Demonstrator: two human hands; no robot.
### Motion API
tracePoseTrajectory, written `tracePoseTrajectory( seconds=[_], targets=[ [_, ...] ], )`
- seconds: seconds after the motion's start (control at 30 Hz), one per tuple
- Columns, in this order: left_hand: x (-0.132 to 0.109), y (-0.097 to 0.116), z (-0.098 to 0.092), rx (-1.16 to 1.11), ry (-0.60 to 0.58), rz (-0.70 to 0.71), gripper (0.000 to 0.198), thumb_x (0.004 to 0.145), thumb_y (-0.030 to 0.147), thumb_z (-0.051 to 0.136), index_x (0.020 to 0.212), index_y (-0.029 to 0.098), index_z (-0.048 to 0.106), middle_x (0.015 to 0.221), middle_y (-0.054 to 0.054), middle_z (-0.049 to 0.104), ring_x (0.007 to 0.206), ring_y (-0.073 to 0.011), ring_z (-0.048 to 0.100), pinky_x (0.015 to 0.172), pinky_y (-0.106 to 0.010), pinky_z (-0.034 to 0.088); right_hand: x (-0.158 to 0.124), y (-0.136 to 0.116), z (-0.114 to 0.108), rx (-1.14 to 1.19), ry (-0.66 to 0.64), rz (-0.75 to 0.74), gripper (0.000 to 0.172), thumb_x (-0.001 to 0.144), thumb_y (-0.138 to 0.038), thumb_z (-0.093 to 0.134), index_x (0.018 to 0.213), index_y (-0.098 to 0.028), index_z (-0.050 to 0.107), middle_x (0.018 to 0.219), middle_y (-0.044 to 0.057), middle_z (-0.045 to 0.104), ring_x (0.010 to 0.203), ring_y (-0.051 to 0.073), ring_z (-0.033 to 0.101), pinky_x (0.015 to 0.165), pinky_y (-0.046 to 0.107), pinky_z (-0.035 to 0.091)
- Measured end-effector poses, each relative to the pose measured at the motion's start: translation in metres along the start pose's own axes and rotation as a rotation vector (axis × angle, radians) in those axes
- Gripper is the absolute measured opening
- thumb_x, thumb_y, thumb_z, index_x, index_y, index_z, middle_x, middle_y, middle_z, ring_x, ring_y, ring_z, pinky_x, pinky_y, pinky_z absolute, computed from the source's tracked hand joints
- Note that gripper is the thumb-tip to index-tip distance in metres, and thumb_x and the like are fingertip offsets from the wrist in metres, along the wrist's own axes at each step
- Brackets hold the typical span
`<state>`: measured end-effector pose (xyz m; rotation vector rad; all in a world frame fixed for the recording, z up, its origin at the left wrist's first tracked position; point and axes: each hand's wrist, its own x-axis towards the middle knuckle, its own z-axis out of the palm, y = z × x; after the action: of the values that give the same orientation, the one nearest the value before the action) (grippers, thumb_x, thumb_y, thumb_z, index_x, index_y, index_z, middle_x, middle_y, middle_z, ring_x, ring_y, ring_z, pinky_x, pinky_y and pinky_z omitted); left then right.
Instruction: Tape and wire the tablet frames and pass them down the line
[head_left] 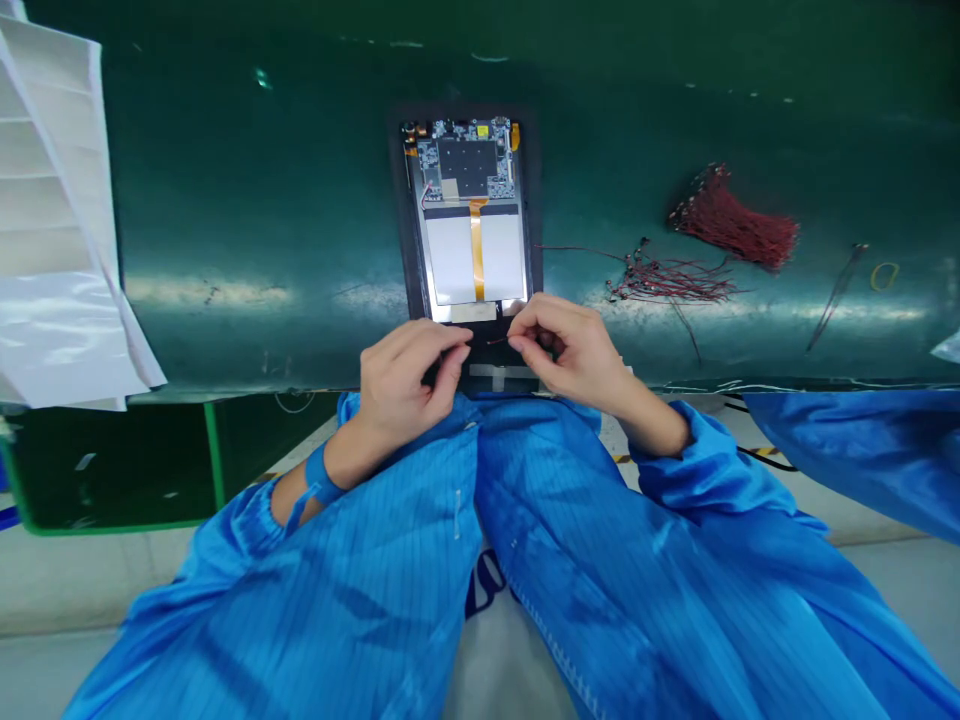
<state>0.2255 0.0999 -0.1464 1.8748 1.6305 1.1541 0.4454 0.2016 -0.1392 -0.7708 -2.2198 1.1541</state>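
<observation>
My right hand (564,342) pinches a thin red wire (496,342), whose end sticks out toward the left. Facing it, my left hand (409,375) has thumb and index finger pressed together; whatever lies between those fingertips is too small to make out. Just beyond both hands lies an opened tablet (454,255), its circuit board (466,165) at the far end. An orange ribbon cable (477,255) runs down over the silvery-white battery area. A dark mat (534,200) borders the tablet.
On the green work surface (300,200), a loose pile of red and black wires (675,280) lies to the right, near a thick wire bundle (739,222). Farther right are a few separate wires (836,297) and a yellow rubber band (884,276). White sheets (60,200) overhang the left front edge.
</observation>
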Motion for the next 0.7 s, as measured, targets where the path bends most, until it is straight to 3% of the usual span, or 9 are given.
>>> tracePoseTrajectory(
  seconds=[0.13, 0.3, 0.47, 0.7],
  targets=[
    [-0.005, -0.009, -0.005, 0.164, 0.048, -0.051, 0.016, 0.098, 0.027, 0.064, 0.107, 0.022, 0.076, 0.103, -0.008, 0.077, 0.094, -0.0269, 0.071, 0.087, -0.046, 0.059, 0.001, 0.026, -0.005, -0.298, -0.028, -0.131, 0.014, 0.104, -0.02, 0.054, 0.093, -0.023, 0.062, 0.092, 0.006, 0.07, 0.087, 0.022, 0.061, 0.078, 0.037, 0.046],
    [-0.007, -0.012, -0.001, 0.237, 0.026, 0.004, 0.018, 0.095, 0.026, 0.067, 0.11, 0.025, 0.076, 0.127, -0.011, 0.071, 0.118, -0.0339, 0.061, 0.1, -0.055, 0.053, 0.0, 0.047, -0.006, -0.411, -0.11, -0.21, 0.019, 0.108, -0.025, 0.048, 0.101, -0.024, 0.065, 0.099, 0.008, 0.071, 0.093, 0.025, 0.059, 0.076, 0.039, 0.045],
    [-0.008, -0.016, 0.012, 0.238, -0.037, 0.034, 0.023, 0.092, 0.024, 0.069, 0.112, 0.029, 0.077, 0.142, -0.011, 0.062, 0.128, -0.0365, 0.051, 0.111, -0.062, 0.045, 0.002, 0.051, -0.005, -0.508, -0.116, -0.247, 0.024, 0.111, -0.025, 0.044, 0.105, -0.022, 0.066, 0.097, 0.009, 0.07, 0.093, 0.024, 0.057, 0.07, 0.037, 0.04],
    [-0.006, -0.024, 0.022, 0.26, -0.103, 0.133, 0.039, 0.089, 0.018, 0.069, 0.125, 0.033, 0.076, 0.154, -0.008, 0.054, 0.137, -0.038, 0.047, 0.114, -0.063, 0.043, 0.003, 0.05, -0.005, -0.599, -0.111, -0.308, 0.025, 0.111, -0.022, 0.042, 0.104, -0.021, 0.066, 0.097, 0.008, 0.069, 0.092, 0.023, 0.056, 0.065, 0.036, 0.035]
  ],
)
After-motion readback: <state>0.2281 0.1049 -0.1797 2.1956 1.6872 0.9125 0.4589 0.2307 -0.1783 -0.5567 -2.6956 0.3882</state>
